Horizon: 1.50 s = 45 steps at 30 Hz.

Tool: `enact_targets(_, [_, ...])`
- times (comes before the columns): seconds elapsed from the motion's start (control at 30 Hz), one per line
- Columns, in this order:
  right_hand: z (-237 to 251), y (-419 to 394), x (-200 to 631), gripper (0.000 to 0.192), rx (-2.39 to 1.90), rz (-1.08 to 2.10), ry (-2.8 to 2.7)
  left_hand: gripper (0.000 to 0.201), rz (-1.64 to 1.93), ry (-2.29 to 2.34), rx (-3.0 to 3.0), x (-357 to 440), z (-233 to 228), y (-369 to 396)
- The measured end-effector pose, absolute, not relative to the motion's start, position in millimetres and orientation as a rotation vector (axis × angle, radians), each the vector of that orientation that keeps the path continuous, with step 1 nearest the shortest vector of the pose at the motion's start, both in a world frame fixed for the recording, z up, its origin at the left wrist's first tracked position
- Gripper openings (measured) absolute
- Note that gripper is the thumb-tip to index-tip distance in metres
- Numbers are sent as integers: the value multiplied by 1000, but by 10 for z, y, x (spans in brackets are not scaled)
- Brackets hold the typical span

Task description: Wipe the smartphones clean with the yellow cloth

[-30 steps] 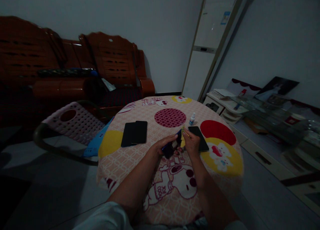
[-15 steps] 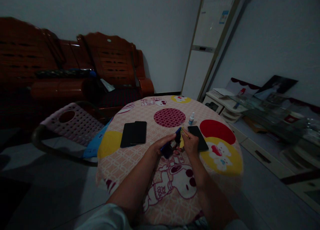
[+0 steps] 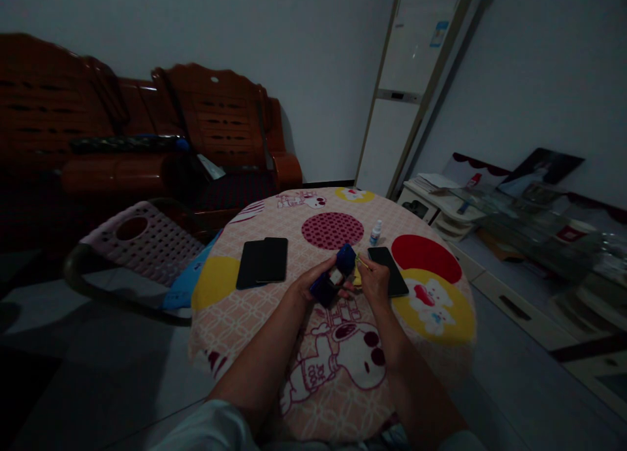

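My left hand (image 3: 318, 278) is closed around a glossy dark blue phone (image 3: 324, 290), gripping its edge. A pale patch shows near the middle of the face turned up toward me. On its right, my right hand (image 3: 375, 278) pinches a small yellow cloth (image 3: 357, 279) close to the phone's edge. The right fingertips are partly hidden. Beneath and beside the right hand lies a dark tablet-like slab (image 3: 396, 280). A small white bottle with a blue label (image 3: 375, 233) stands upright just beyond the hands.
Two overlapping dark flat devices (image 3: 272, 260) lie on the left of the round table with its patterned cloth (image 3: 274, 307). A woven chair (image 3: 142, 242) stands at the left. At the right is a glass-topped cabinet (image 3: 529, 222); wooden seats (image 3: 215, 117) line the back wall.
My left hand has turned the phone so its broad face shows more toward me. The right hand and the yellow cloth stay almost in place.
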State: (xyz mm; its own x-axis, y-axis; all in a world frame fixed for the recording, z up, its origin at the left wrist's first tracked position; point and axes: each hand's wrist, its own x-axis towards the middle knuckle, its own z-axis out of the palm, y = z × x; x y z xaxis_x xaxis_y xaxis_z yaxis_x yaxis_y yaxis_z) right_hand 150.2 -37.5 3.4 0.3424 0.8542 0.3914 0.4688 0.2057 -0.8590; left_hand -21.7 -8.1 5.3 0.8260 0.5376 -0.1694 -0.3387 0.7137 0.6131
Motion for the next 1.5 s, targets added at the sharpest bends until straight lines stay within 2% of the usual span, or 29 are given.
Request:
enact_targets(0.3, [55,-386,1464,34,-1371,556,-1274,63,447,352,537,-283,121,-22])
enact_targets(0.63, [26,-414,1399,29,-1158,773,-1432,60,592,285,536,-343,150,8])
enact_targets(0.93, [54,-404,1421,30,-1255,686,-1327,60,530,332,565,-319,133,9])
enact_targets(1.2, [47,-435,1403,26,-1172,674,-1486,61,515,369,618,-330,134,10])
enact_targets(1.5, [72,-459,1369,25,-1172,665,-1549,78,221,482,747,-237,115,-53])
